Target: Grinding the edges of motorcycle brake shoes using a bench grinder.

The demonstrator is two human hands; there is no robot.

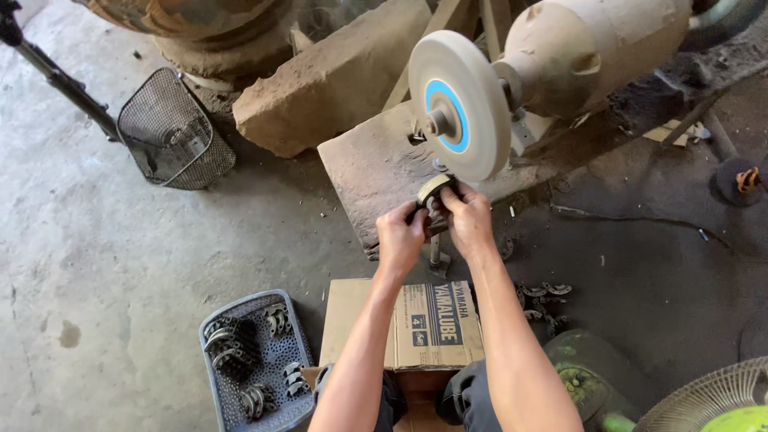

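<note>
Both my hands grip one small dark metal part [436,196] with a pale curved edge, held up just below a white grinding wheel [458,106] with a blue centre ring. My left hand [402,234] clasps the part from the left; my right hand [470,218] holds it from the right. The part's top edge sits right at the wheel's lower rim; whether they touch is unclear. The wheel is mounted on a dusty tan motor [592,48].
A grey plastic basket [297,352] with several dark metal parts lies at lower left. A cardboard box [352,320] lies under my arms. More parts [544,300] sit on the floor at right. A wire basket [172,132] stands upper left; a fan guard [712,400] shows at lower right.
</note>
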